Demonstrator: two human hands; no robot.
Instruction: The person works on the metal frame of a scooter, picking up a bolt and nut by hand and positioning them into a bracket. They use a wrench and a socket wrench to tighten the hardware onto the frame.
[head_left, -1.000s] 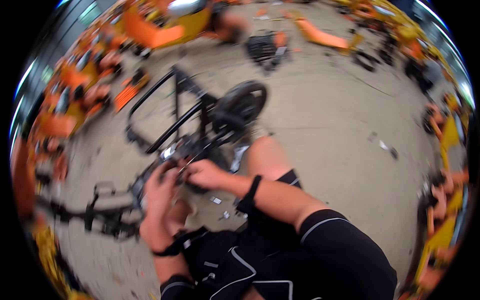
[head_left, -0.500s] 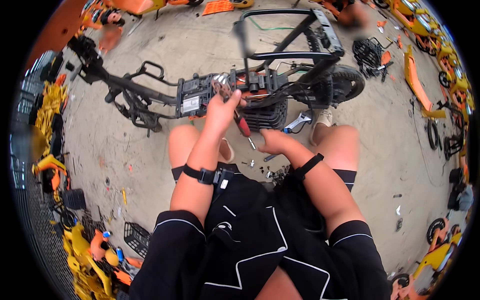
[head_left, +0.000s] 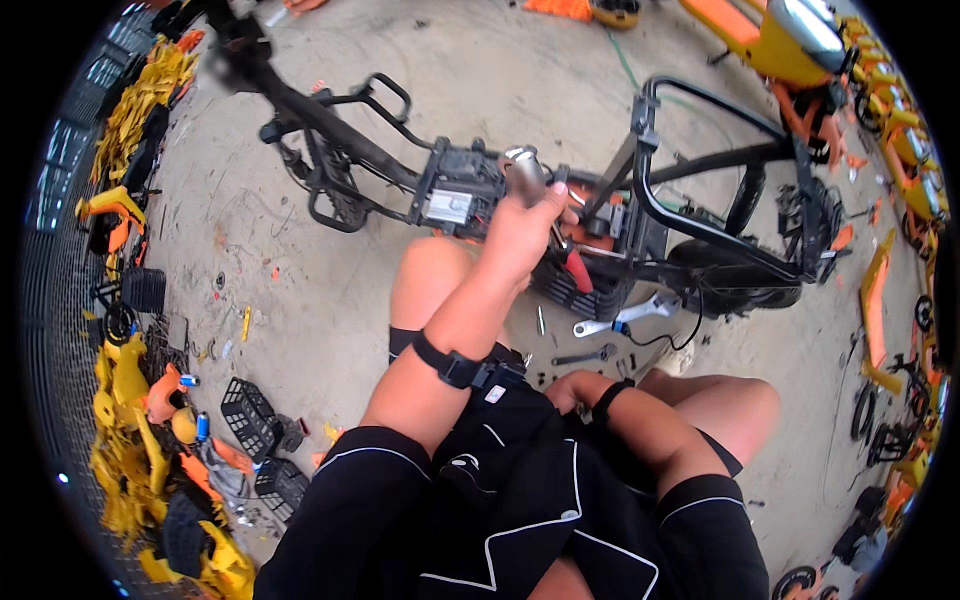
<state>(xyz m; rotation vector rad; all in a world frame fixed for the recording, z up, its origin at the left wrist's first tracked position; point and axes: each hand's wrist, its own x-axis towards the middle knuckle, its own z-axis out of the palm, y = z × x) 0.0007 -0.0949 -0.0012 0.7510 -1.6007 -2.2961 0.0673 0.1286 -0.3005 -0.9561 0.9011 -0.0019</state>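
My left hand (head_left: 522, 232) is closed above the middle of a stripped black electric moped frame (head_left: 350, 145). From the top of the fist sticks a blurred, shiny metal piece (head_left: 523, 170); a red-handled screwdriver (head_left: 577, 270) juts from its lower side. Whether these are one tool is unclear. Below the hand lies the frame's open battery and wiring bay (head_left: 605, 215). My right hand (head_left: 575, 390) is bent down beside my lap, near small dark parts on the floor, its fingertips hidden. A large adjustable wrench (head_left: 650, 310) and a smaller wrench (head_left: 588, 355) lie just beyond it.
A black cable (head_left: 690, 335) curls beside the large wrench. At left lie black plastic baskets (head_left: 250, 415) and heaped yellow body panels (head_left: 130, 450). Along the right stand yellow mopeds (head_left: 905, 150), with a loose orange panel (head_left: 875, 310) nearer.
My view has shifted, so the frame sits further right. My right hand has drawn back from beside the screwdriver toward my lap. My left hand keeps its hold above the frame.
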